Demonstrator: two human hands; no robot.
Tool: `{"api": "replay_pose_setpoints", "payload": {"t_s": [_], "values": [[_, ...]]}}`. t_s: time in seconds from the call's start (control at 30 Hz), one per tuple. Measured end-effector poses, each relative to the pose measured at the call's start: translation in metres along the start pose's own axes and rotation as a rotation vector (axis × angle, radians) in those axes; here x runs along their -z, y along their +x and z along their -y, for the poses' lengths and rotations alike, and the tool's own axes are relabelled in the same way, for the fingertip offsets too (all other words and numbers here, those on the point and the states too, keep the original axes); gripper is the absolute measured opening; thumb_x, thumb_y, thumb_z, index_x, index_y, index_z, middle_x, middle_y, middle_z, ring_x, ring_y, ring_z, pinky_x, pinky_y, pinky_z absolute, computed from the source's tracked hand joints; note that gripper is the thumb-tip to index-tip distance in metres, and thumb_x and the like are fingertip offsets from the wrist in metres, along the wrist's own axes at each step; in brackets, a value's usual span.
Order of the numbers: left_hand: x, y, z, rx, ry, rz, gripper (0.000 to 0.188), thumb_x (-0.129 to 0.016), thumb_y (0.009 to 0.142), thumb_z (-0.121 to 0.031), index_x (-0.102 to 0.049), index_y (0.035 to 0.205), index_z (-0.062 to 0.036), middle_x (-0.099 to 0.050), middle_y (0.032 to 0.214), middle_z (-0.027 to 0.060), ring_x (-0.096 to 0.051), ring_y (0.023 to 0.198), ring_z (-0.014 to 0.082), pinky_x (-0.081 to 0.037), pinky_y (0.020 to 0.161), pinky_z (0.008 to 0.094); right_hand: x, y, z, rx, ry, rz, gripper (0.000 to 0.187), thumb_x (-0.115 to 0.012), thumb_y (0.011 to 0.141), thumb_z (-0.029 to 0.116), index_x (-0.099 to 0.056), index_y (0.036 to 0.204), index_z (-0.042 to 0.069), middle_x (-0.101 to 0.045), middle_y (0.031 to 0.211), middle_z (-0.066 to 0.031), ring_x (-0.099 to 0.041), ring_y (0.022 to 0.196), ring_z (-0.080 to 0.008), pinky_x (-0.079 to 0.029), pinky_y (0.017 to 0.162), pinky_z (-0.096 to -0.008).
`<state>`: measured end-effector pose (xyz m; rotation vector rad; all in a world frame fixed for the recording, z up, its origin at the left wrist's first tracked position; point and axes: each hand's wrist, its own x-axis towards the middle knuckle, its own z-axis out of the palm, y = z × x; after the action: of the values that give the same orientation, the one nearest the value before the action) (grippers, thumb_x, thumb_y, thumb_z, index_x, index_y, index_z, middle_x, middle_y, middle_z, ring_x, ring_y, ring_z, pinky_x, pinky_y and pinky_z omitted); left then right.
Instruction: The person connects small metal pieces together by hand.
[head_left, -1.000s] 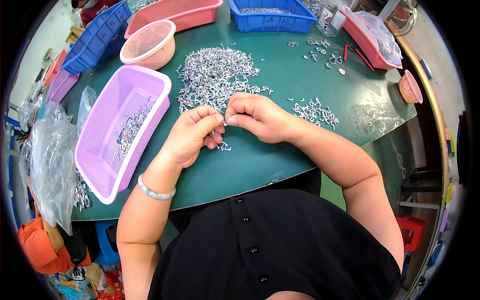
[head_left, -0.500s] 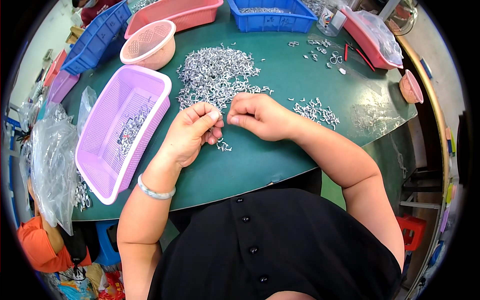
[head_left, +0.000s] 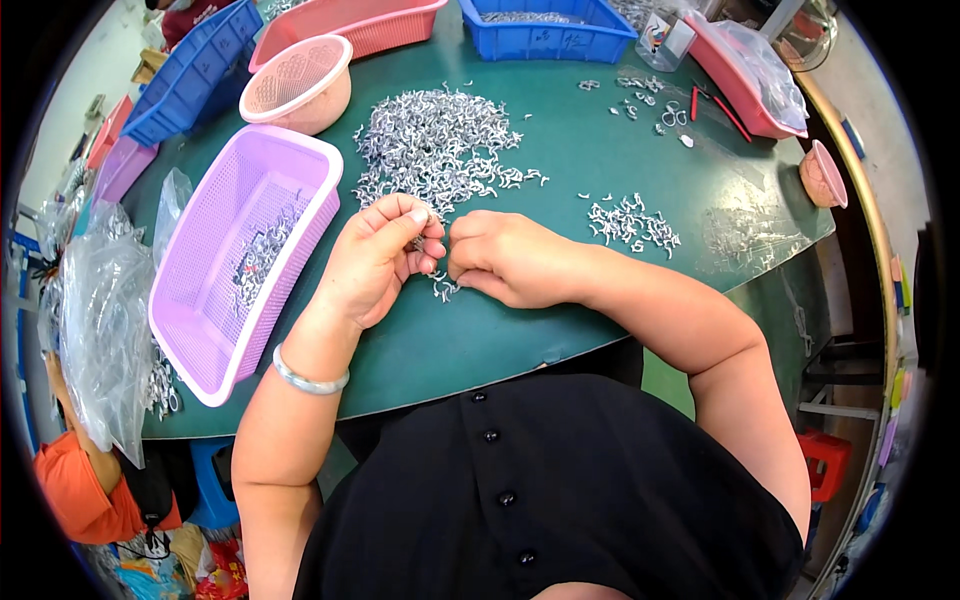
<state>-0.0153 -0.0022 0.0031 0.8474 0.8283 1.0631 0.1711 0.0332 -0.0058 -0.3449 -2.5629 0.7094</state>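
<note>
Orange cloth [head_left: 70,475] of another person showed beyond the left corner of the green surface [head_left: 480,335]. Along the left edge hung a clear plastic bag [head_left: 105,320], and beside it stood a purple basket [head_left: 190,325] with metal parts inside. Next came the left hand [head_left: 375,258], thumb pressed to forefinger, with small grey pieces [head_left: 419,243] held among its fingers. Between the hands, nearer to the front edge, lay a few curved pieces [head_left: 443,288]. They pointed in mixed directions, without one common long axis; the right hand [head_left: 512,262] was nearer, directly at their right side. Its fingers were bent inward; I cannot tell whether they gripped one. A large heap [head_left: 430,135] lay farther back. Rightward were a loose group [head_left: 635,222], red-handled pliers [head_left: 694,105] near the far right edge, and, off the surface, a red stool [head_left: 823,465].
</note>
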Motion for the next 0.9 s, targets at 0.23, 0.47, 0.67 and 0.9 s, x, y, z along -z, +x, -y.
{"api": "replay_pose_setpoints", "payload": {"t_s": [0.23, 0.47, 0.67, 0.9], "values": [[0.001, 0.0, -0.004, 0.02, -0.071, -0.046, 0.008, -0.044, 0.085, -0.008, -0.051, 0.084, -0.0033, -0.057, 0.081, 0.0087, -0.056, 0.069, 0.0142, -0.046, 0.057, 0.0218, 0.013, 0.001, -0.002, -0.12, 0.226, -0.009, 0.005, -0.055, 0.074, 0.001, -0.053, 0.079, 0.003, -0.049, 0.076, -0.0059, -0.049, 0.07, -0.0194, -0.041, 0.062, -0.0296], [0.003, -0.001, -0.006, 0.05, -0.044, -0.039, 0.011, -0.046, 0.084, -0.01, -0.053, 0.086, -0.0016, -0.057, 0.078, 0.0083, -0.057, 0.065, 0.0136, -0.046, 0.053, 0.0212, 0.022, 0.001, -0.001, -0.24, 0.356, -0.113, 0.003, -0.055, 0.077, 0.003, -0.053, 0.079, 0.001, -0.053, 0.079, -0.005, -0.05, 0.074, -0.0164, -0.041, 0.068, -0.0282], [-0.009, -0.007, -0.006, 0.293, 0.052, 0.044, 0.016, -0.054, 0.085, -0.016, -0.059, 0.08, -0.0021, -0.058, 0.068, 0.0053, -0.054, 0.054, 0.0107, -0.042, 0.045, 0.0209, 0.024, 0.001, 0.001, -0.164, 0.302, -0.205, 0.004, -0.056, 0.076, 0.002, -0.053, 0.079, 0.001, -0.053, 0.079, -0.0055, -0.052, 0.077, -0.0182, -0.041, 0.07, -0.0291], [-0.007, -0.007, -0.006, 0.257, 0.034, 0.038, 0.01, -0.055, 0.084, -0.011, -0.059, 0.081, -0.0022, -0.058, 0.069, 0.0044, -0.053, 0.055, 0.0096, -0.042, 0.046, 0.0194, 0.026, 0.002, 0.002, -0.172, 0.291, -0.198, 0.006, -0.058, 0.076, 0.003, -0.056, 0.081, 0.001, -0.055, 0.082, -0.0053, -0.052, 0.078, -0.0169, -0.041, 0.07, -0.0279]]}}
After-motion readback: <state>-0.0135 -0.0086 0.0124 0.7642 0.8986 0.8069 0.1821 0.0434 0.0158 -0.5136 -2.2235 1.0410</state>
